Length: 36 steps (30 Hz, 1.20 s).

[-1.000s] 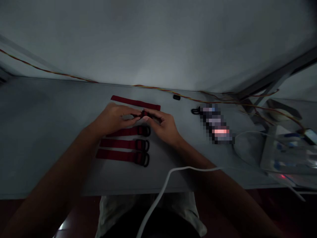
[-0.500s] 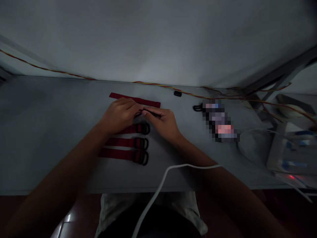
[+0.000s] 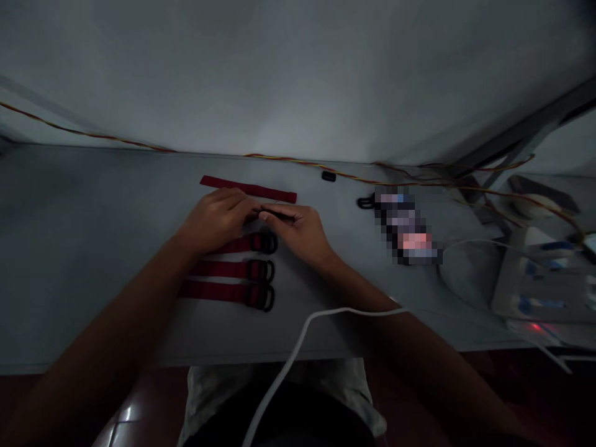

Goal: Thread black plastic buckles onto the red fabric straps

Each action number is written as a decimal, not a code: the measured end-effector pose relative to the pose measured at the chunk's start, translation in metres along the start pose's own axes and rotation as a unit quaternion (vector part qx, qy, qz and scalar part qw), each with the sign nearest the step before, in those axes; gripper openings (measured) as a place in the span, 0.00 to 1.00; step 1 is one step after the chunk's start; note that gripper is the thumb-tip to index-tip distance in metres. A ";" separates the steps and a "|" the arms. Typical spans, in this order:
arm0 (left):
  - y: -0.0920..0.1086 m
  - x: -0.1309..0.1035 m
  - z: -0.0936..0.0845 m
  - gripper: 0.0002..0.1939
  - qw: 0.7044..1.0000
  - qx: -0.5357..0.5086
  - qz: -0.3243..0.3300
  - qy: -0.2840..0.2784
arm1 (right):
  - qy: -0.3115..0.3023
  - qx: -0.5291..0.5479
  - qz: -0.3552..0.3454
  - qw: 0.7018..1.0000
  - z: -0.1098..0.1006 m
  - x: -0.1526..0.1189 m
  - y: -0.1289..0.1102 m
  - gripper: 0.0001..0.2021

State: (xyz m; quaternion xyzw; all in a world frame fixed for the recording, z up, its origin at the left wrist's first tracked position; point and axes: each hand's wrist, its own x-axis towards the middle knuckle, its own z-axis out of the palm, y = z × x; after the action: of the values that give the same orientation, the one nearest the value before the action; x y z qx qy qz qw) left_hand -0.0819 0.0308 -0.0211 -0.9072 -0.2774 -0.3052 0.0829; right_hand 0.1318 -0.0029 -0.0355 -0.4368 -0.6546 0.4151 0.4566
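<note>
My left hand and my right hand meet fingertip to fingertip over the grey table. Between them is a small dark piece, mostly hidden; my right hand pinches it, and the fingers of my left hand are closed at its left end. Just beyond the hands lies a loose red strap. Nearer to me, three red straps with black buckles lie in a stack of rows: the upper one partly under my left hand, the middle one and the lower one.
A black buckle lies near the wall. Black rings sit beside a blurred-out object. Twisted wires run along the wall edge. A white cable crosses in front. A pale box stands at the right.
The view has shifted slightly, moving the scene a little leftward. Both hands keep nearly the same pose around the dark piece.
</note>
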 end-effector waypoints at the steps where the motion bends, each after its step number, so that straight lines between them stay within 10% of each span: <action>1: -0.001 -0.001 0.000 0.10 1.000 -0.006 -0.002 -0.004 | -0.005 -0.011 -0.010 1.000 -0.001 0.001 0.001 0.13; 19: -0.015 -0.017 -0.021 0.09 0.964 -0.112 -0.123 -0.210 | -0.134 -0.163 -0.128 0.969 0.001 0.017 0.005 0.12; 24: -0.019 -0.020 -0.023 0.11 0.952 -0.166 -0.157 -0.205 | 0.025 -0.216 -0.079 0.973 -0.056 0.012 -0.002 0.10; 27: -0.019 -0.020 -0.026 0.17 0.945 -0.173 -0.203 -0.188 | 0.204 -0.355 -0.007 0.912 -0.106 0.012 -0.008 0.11; 36: -0.003 0.032 -0.011 0.16 0.971 -0.087 -0.163 -0.153 | 0.087 -0.510 0.136 0.845 -0.149 0.002 0.005 0.17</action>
State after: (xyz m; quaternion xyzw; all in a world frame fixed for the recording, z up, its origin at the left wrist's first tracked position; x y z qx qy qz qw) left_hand -0.0683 0.0446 0.0062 -0.8892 -0.4037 -0.1953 -0.0903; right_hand 0.2753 0.0216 -0.0046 -0.7270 -0.6657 0.0416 0.1634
